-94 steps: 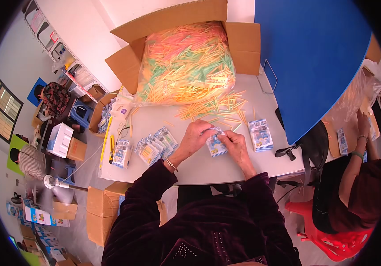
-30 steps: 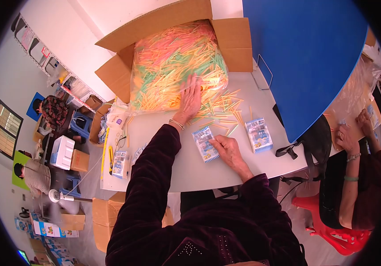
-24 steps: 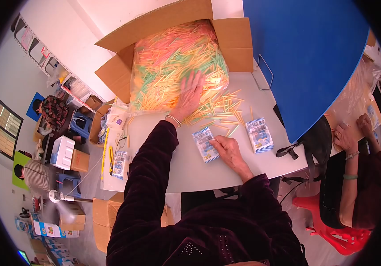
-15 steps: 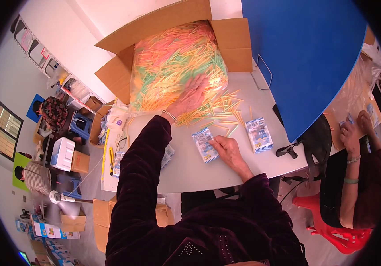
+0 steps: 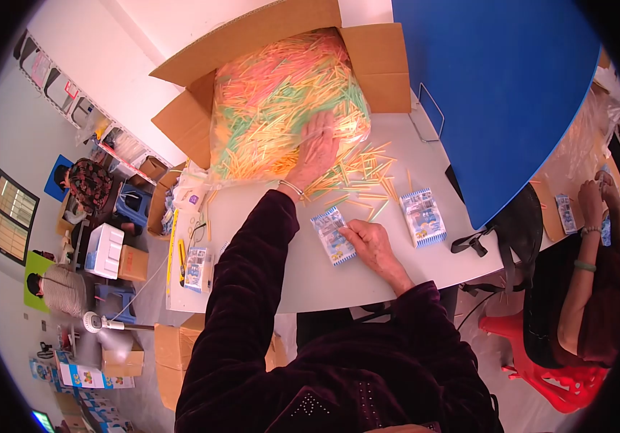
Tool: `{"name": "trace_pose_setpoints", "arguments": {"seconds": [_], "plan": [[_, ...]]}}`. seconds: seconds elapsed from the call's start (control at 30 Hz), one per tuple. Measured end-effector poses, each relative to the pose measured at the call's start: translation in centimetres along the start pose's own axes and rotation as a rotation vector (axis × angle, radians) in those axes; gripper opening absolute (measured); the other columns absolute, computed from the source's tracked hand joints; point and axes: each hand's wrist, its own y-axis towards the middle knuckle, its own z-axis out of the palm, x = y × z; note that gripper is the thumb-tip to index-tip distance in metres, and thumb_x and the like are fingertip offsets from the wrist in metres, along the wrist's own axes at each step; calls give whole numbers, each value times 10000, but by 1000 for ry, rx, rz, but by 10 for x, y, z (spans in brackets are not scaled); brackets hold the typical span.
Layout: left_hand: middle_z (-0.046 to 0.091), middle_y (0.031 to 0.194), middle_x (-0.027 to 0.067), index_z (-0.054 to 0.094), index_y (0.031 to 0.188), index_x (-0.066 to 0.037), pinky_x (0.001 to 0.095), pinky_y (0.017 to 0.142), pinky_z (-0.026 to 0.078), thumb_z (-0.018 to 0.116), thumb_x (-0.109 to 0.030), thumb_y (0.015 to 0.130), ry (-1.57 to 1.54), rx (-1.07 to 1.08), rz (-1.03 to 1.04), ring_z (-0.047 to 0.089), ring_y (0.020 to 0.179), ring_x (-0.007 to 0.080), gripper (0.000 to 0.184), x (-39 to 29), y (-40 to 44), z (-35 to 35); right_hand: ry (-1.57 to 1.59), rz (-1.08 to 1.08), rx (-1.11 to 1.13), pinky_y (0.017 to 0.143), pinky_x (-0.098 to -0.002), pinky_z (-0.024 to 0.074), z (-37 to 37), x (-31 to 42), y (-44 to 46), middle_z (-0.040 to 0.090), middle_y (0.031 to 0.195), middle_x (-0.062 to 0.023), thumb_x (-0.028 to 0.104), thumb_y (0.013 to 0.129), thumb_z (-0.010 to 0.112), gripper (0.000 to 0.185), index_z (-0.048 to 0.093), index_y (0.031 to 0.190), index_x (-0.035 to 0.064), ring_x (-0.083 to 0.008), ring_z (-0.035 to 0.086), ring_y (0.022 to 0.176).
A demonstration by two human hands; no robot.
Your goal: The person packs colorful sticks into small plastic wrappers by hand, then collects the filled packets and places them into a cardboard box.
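My left hand [image 5: 317, 150] lies with outstretched fingers on a heap of thin pastel sticks [image 5: 267, 108] at the mouth of a cardboard box [image 5: 376, 65]. Pink, yellow, orange and green sticks fill the box inside a clear plastic liner, and some spill onto the table [image 5: 295, 278]. In my right hand [image 5: 373, 249], thumb and fingers pinch the right edge of a blue-and-white printed packet [image 5: 333, 237]. A similar packet [image 5: 422, 218] lies to the right of that hand. Another packet [image 5: 197, 270] is at the table's left end, beside my left sleeve.
A yellow cutter [image 5: 181, 254] lies at the table's left edge. On the right stand a blue panel [image 5: 498, 94] and a black bag [image 5: 516, 227]. A co-worker's hands [image 5: 593, 206] handle packets farther right. A small fan [image 5: 93, 322] stands left.
My left hand and forearm have shifted slightly right over the sticks, uncovering more of the left-end packet. My right hand stays on its packet. The co-worker's hands have moved up and right.
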Motion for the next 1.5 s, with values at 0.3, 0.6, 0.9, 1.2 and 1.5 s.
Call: {"name": "trace_pose_setpoints", "arguments": {"seconds": [0.3,0.6,0.9,1.2,1.5], "plan": [[489,1157,194,470,1185,13,421,833,410,575,-178,759,382,62,-20,470,1058,307,478,-8,8,4,-25,63,45,510,-393,385,-5,5,0,501,631,-180,165,857,585,242,502,709,-8,-360,492,573],[543,885,177,505,1010,64,348,698,465,512,-46,737,503,186,71,548,814,272,294,0,-17,-21,68,88,43,504,-375,381,-6,3,-3,483,617,-181,164,861,588,261,488,696,-12,-331,463,537],[545,1026,218,477,1112,78,375,807,464,498,-57,778,379,280,-42,547,948,328,361,5,-39,-24,19,31,25,486,-381,361,-5,1,-1,469,611,-192,156,851,600,267,476,688,-15,-347,428,523],[468,1161,254,415,1213,103,440,876,411,501,-110,800,561,54,-43,475,1046,370,473,1,-19,4,15,64,37,497,-384,372,-4,4,0,490,619,-189,152,846,601,256,486,688,-14,-354,459,540],[580,798,144,548,914,7,351,662,465,537,-86,730,725,357,-66,590,788,244,207,-12,-8,-15,24,70,35,495,-385,374,-8,4,-2,488,617,-190,144,844,602,251,486,686,-13,-350,470,538]]}}
